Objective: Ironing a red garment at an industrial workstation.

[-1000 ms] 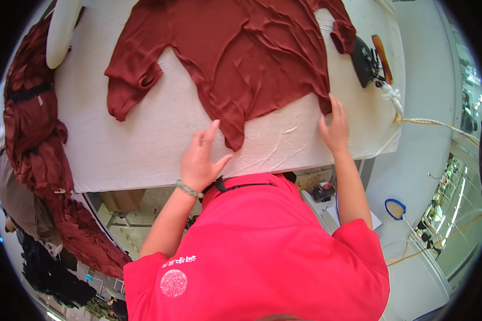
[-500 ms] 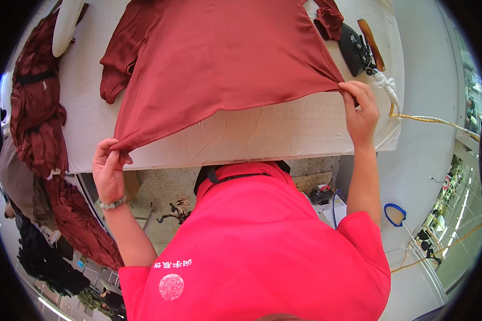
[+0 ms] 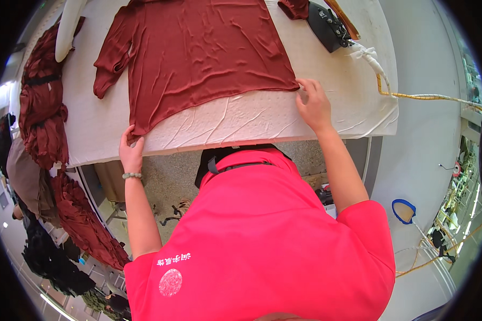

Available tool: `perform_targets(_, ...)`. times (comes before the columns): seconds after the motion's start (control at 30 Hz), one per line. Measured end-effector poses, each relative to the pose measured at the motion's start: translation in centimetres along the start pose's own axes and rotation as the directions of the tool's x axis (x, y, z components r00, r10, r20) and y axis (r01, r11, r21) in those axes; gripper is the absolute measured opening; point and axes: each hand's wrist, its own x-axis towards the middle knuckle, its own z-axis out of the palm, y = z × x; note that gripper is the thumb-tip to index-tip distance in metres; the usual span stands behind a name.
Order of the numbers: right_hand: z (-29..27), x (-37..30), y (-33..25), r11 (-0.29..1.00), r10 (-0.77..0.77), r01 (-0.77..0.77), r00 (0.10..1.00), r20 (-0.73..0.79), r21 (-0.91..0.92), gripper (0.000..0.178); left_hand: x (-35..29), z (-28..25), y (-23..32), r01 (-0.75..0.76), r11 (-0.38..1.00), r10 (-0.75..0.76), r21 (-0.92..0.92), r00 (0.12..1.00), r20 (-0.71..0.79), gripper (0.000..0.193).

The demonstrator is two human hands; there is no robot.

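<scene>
A dark red satin blouse (image 3: 209, 51) lies spread on the white padded table (image 3: 359, 96), its surface lightly rippled and its hem towards me. At the hem's left corner, my left hand (image 3: 131, 152) pinches the cloth between thumb and fingers. My right hand (image 3: 316, 107) is by the right hem corner, fingertips touching the cloth, thumb and fingers apart. One sleeve (image 3: 112, 69) stretches out to the left; the cuff (image 3: 293, 8) of another shows at the top right. The blouse's upper part is out of view.
A black iron (image 3: 326, 29) with a brown handle rests right of the blouse; its cord (image 3: 428, 97) runs off the table's right edge. Bundled dark red garments (image 3: 43, 107) hang along the left side. A white padded arm (image 3: 69, 29) juts in at the upper left.
The blouse has gone from stretched taut between my hands to lying on the table with ripples. My hands have come closer together, the right one moving left. The right thumb and fingers have parted.
</scene>
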Motion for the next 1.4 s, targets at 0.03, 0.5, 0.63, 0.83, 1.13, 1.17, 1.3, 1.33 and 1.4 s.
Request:
perform_targets(0.03,0.1,0.3,0.0,0.995,-0.070,0.070,0.998,-0.002,-0.074,0.025,0.0,0.1,0.2,0.025,1.000,-0.025,0.019,1.000,-0.009,0.030)
perform_targets(0.5,0.8,3.3,1.1,0.958,-0.250,0.265,0.959,0.132,-0.109,0.015,0.0,0.1,3.7,0.068,0.997,-0.073,-0.030,0.976,-0.206,0.019)
perform_targets(0.63,0.3,5.5,1.6,0.997,-0.036,0.021,0.980,0.194,0.079,0.012,0.5,-0.4,4.5,0.032,0.999,-0.034,-0.017,0.981,-0.190,0.020)
perform_targets(0.83,-7.1,13.5,-0.3,0.962,0.000,-0.001,1.000,0.003,0.275,0.012,2.1,-4.5,12.2,-0.176,0.956,0.189,0.236,0.981,-0.033,0.020)
perform_targets(1.13,-22.9,18.6,-11.2,0.917,0.092,0.051,0.938,-0.334,0.396,0.019,2.2,-13.2,29.5,-0.483,0.875,0.442,-0.028,0.821,-0.361,0.024)
perform_targets(1.17,-24.0,18.1,-12.1,0.920,0.088,0.054,0.937,-0.339,0.388,0.019,2.0,-13.9,30.6,-0.520,0.836,0.418,-0.176,0.810,-0.412,0.025)
perform_targets(1.3,-27.5,16.7,-15.6,0.794,0.098,0.067,0.967,-0.236,0.604,0.022,1.9,-16.2,33.4,-0.522,0.786,0.442,-0.331,0.849,-0.290,0.026)
perform_targets(1.33,-28.1,16.5,-16.4,0.786,0.108,0.060,0.967,-0.231,0.615,0.023,2.2,-16.9,33.9,-0.533,0.775,0.455,-0.339,0.844,-0.285,0.026)
perform_targets(1.4,-28.9,16.0,-17.7,0.760,0.111,0.067,0.967,-0.231,0.646,0.026,3.2,-18.3,34.5,-0.504,0.713,0.479,-0.487,0.858,-0.188,0.028)
